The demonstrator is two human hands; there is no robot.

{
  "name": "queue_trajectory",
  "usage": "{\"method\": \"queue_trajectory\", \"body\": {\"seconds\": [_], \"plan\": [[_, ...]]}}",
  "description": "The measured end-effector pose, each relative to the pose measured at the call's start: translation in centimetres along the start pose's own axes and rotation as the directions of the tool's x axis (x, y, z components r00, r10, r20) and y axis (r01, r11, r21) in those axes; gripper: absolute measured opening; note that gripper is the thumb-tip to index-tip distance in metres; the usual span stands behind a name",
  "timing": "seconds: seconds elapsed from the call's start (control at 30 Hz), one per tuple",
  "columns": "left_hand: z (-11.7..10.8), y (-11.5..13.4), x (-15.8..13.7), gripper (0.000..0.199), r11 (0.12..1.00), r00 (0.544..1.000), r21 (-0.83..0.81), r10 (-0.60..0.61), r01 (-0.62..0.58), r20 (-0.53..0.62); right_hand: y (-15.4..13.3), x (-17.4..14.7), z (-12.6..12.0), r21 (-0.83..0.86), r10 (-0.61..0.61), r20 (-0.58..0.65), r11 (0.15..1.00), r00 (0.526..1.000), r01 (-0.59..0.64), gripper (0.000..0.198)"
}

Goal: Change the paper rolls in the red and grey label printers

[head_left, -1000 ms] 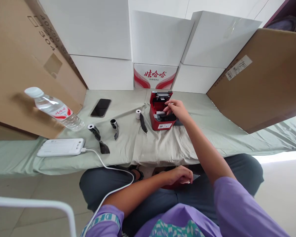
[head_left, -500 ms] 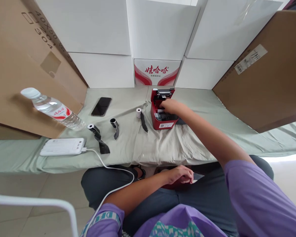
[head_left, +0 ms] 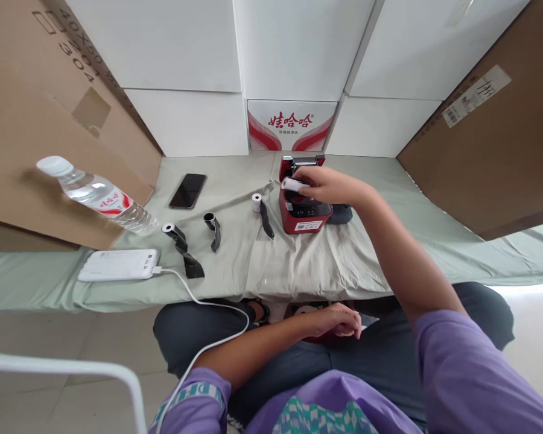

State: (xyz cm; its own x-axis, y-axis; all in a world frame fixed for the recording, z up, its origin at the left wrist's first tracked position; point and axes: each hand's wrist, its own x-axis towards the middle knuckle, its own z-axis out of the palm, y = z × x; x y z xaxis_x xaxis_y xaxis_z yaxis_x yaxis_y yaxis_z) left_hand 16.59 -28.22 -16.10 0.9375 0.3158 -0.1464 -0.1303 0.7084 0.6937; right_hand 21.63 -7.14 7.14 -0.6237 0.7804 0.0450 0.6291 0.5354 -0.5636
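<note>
My right hand (head_left: 323,184) is closed on a white paper roll (head_left: 295,185), holding it just over a small red receipt printer (head_left: 304,225) with its lid raised. The fingers and roll hide much of the printer's inside. Left of the printer, a small paper roll (head_left: 256,202) stands with a dark strip trailing from it. My left hand (head_left: 341,319) rests low over my lap, its fingers loosely curled; nothing shows in them.
Two more rolls with dark strips, a left roll (head_left: 174,235) and a middle roll (head_left: 212,224), lie near a phone (head_left: 187,191). A water bottle (head_left: 102,196), a corded power bank (head_left: 118,265) and a dark object (head_left: 339,214) are there too. Boxes (head_left: 291,125) line the back.
My right hand has risen out of the printer and now shows the white paper roll in its fingers. The left hand has stayed over my lap.
</note>
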Motion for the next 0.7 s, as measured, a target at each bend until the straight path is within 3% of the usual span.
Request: {"method": "queue_trajectory", "body": {"seconds": [0.1, 0.2, 0.27, 0.37, 0.57, 0.7], "plan": [[0.1, -0.1, 0.0, 0.018, 1.000, 1.000, 0.014, -0.022, 0.022, -0.008, -3.5, 1.0, 1.5, 0.325, -0.098, -0.057, 0.939, 0.994, 0.111, 0.028], [0.1, 0.0, 0.0, 0.017, 1.000, 1.000, 0.022, -0.015, 0.015, 0.004, -5.7, 3.9, 3.8, 0.434, -0.106, -0.072, 0.892, 0.992, 0.127, 0.028], [0.0, 0.0, 0.0, 0.018, 1.000, 1.000, 0.016, 0.008, -0.008, 0.016, -6.3, 6.2, 5.6, 0.341, -0.085, -0.061, 0.935, 0.995, 0.101, 0.026], [-0.1, -0.1, 0.1, 0.020, 1.000, 0.999, 0.014, 0.026, -0.026, 0.019, -6.3, 9.2, 8.3, 0.060, -0.008, -0.007, 0.998, 1.000, 0.009, 0.027], [-0.4, -0.5, 0.4, 0.029, 0.998, 0.999, 0.058, 0.031, -0.033, 0.030, -6.3, 11.7, 13.8, -0.311, 0.165, 0.173, 0.945, 0.971, -0.105, 0.035], [-0.5, -0.5, 0.5, 0.034, 0.997, 0.999, 0.065, 0.043, -0.045, 0.021, -6.2, 11.9, 14.6, -0.377, 0.178, 0.241, 0.923, 0.954, -0.076, 0.039]]}}
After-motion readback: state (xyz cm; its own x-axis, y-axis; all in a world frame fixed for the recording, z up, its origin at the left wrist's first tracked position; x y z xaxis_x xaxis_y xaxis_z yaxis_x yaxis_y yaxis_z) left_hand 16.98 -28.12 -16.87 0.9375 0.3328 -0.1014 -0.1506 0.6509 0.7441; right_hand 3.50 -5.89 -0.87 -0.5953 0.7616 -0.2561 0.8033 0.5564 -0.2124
